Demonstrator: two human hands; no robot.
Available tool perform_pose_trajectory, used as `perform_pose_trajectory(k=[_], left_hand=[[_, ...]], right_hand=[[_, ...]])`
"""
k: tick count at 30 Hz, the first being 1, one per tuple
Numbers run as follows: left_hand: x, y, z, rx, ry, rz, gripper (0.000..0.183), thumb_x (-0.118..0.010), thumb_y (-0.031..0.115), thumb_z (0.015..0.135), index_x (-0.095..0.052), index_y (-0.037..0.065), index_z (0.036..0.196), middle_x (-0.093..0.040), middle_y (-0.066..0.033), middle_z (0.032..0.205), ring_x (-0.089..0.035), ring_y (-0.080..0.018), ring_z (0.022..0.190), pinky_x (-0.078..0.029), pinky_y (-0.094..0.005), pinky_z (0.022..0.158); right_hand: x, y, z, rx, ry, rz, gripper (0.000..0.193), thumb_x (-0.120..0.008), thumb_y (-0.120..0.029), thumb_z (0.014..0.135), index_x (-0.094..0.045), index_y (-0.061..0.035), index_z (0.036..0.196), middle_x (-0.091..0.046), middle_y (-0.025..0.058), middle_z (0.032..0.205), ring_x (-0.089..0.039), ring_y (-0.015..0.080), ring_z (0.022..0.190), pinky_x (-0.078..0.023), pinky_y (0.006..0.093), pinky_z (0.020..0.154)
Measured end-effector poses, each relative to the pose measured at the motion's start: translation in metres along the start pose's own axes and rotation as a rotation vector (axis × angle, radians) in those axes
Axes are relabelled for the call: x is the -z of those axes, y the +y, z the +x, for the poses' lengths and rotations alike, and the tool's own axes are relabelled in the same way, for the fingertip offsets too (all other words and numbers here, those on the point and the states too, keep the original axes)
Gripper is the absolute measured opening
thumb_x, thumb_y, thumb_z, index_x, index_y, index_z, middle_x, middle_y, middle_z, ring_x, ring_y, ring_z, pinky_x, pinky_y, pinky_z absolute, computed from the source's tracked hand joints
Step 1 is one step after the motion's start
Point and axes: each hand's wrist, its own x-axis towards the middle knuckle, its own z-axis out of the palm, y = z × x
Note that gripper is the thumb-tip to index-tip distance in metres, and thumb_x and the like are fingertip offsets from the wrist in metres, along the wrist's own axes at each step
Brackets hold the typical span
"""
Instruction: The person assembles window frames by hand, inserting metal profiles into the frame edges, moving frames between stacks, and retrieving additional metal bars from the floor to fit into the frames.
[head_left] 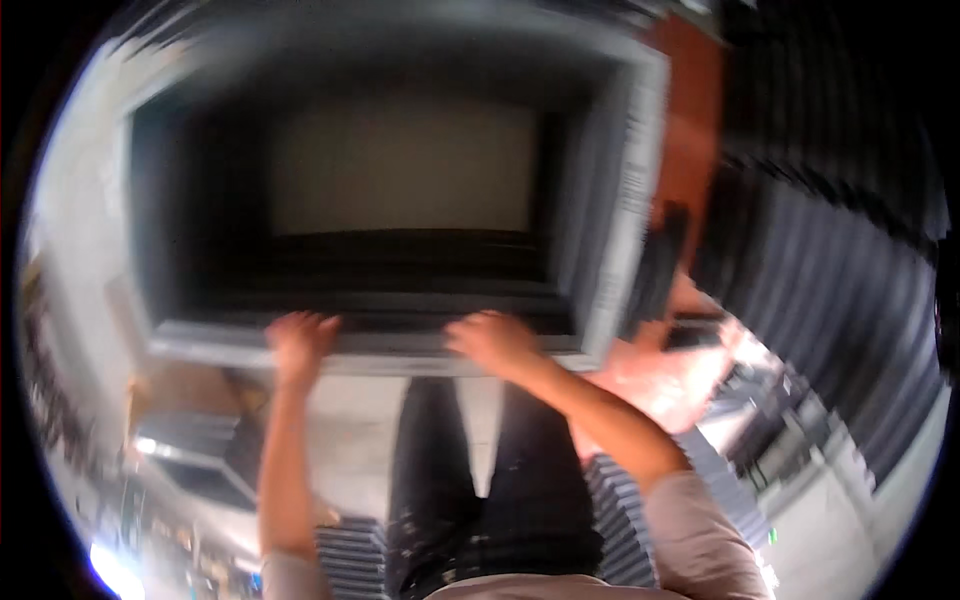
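Observation:
A large grey rectangular frame (632, 190), possibly a stack of several frames, lies in front of me. It has deep dark inner walls and a pale brownish surface (405, 165) visible through its middle. On the near edge, my left hand (302, 345) has its fingers curled over the rim, left of centre. My right hand (492, 340) grips the same edge further right, fingers bent over the inner side. Thumbs and the underside of the rim are hidden. Motion blurs the frame and both hands.
Tall stacks of dark ribbed pieces (840, 270) stand at the right. An orange-red surface (692, 130) runs beside the frame. A brown cardboard box (185, 390) and a dark grey frame-like piece (200, 455) sit at the lower left. More ribbed stacks (350, 555) flank my legs.

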Motion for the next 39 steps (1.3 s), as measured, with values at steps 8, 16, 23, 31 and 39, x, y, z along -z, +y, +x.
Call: perform_pose_trajectory(k=[8,16,23,31,39], left_hand=[[0.014,0.009,0.024,0.126,-0.256,-0.144,0.031,-0.051,0.030,0.095,-0.065,0.003,0.090,-0.064,-0.0145,0.098,-0.056,-0.0343,0.104,-0.036,-0.0464,0.097],[0.034,0.015,0.035,0.093,-0.493,-0.190,0.037,-0.059,0.042,0.087,-0.067,0.007,0.098,-0.063,-0.0161,0.102,-0.054,-0.0362,0.108,-0.036,-0.0466,0.097],[0.054,0.001,0.041,0.050,-0.492,-0.111,0.054,-0.078,0.044,0.068,-0.065,0.005,0.103,-0.062,-0.0135,0.109,-0.052,-0.0352,0.112,-0.035,-0.0470,0.103],[0.139,0.056,0.059,0.753,0.623,-0.403,0.066,-0.069,0.029,0.090,-0.039,-0.002,0.140,-0.042,-0.0172,0.142,-0.040,-0.0298,0.133,-0.030,-0.0461,0.112],[0.240,0.043,0.046,0.611,1.012,-1.838,0.034,-0.062,0.029,0.094,-0.040,0.016,0.071,-0.038,0.0039,0.066,-0.039,-0.0087,0.063,-0.035,-0.0263,0.059]], right_hand=[[0.010,0.007,-0.018,-0.174,-0.017,0.010,0.028,-0.061,-0.038,0.090,-0.063,-0.0097,0.089,-0.066,0.0111,0.089,-0.064,0.0319,0.093,-0.052,0.0458,0.080],[0.016,0.013,-0.031,-0.176,0.013,-0.001,0.035,-0.065,-0.041,0.087,-0.066,-0.0060,0.088,-0.066,0.0129,0.093,-0.063,0.0309,0.097,-0.052,0.0449,0.084],[0.029,0.014,-0.014,-0.055,-0.048,-0.045,0.040,-0.064,-0.044,0.087,-0.066,-0.0042,0.087,-0.067,0.0110,0.091,-0.063,0.0282,0.096,-0.054,0.0411,0.081],[0.092,-0.029,-0.017,0.095,0.458,-0.292,0.044,-0.068,-0.045,0.083,-0.065,-0.0097,0.109,-0.062,0.0051,0.090,-0.061,0.0221,0.089,-0.054,0.0316,0.068],[0.058,-0.094,0.011,0.257,0.445,0.068,0.048,-0.070,-0.037,0.082,-0.061,-0.0061,0.118,-0.059,0.0089,0.112,-0.058,0.0245,0.101,-0.052,0.0378,0.079]])
